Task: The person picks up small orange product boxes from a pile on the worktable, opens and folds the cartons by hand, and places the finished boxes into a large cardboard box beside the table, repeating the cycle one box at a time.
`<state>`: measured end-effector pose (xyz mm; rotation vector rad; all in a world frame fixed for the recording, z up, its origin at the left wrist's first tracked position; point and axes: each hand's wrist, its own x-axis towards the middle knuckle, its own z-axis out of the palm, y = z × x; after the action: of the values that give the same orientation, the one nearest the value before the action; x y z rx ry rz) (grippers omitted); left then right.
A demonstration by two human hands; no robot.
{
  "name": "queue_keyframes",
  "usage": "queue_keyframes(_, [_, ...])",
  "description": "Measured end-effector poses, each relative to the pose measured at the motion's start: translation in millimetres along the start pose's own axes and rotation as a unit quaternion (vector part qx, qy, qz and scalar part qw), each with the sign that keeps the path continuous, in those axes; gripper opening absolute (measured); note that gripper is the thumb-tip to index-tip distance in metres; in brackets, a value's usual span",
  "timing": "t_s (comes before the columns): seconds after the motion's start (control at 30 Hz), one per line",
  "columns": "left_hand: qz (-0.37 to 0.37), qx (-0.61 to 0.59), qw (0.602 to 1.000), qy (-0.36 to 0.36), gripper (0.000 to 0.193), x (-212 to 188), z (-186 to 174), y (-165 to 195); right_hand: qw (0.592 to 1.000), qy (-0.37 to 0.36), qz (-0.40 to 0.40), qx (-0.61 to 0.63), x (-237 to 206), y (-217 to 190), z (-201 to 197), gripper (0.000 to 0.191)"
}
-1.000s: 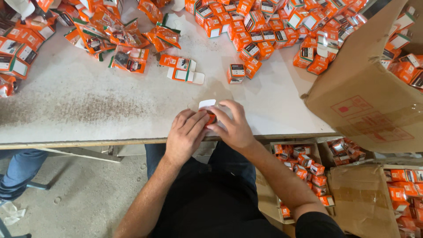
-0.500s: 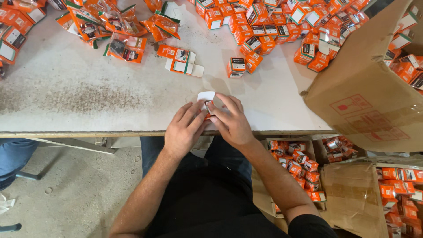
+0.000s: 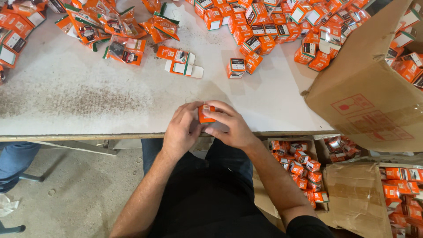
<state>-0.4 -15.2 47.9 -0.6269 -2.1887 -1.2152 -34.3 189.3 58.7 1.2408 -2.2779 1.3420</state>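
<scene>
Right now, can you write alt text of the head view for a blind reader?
Both hands, left hand and right hand, hold one small orange box at the white table's near edge. Many orange boxes are heaped behind; a cardboard carton stands right.

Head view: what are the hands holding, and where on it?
A small orange box, pinched between both hands: left hand on its left side, right hand over its top and right side.

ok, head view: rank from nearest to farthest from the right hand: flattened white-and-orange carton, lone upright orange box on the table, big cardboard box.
1. lone upright orange box: straight ahead of the right hand, mid-table.
2. flattened white-and-orange carton: ahead and to the left. Close to call with 1.
3. big cardboard box: far right, tipped on the table edge.
</scene>
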Motion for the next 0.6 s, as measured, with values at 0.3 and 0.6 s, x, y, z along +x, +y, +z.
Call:
queue_keyframes(0.3, [-0.032,-0.029,0.999,-0.011,0.049,1,-1,-1,0.996,0.045,0.063,0.039,1,1,5,0.027])
queue_keyframes(0.6, [0.129,0.172,0.977,-0.010,0.031,-4,-3,8,0.983,0.006,-0.067,-0.169,-8,-4,-1,0.039])
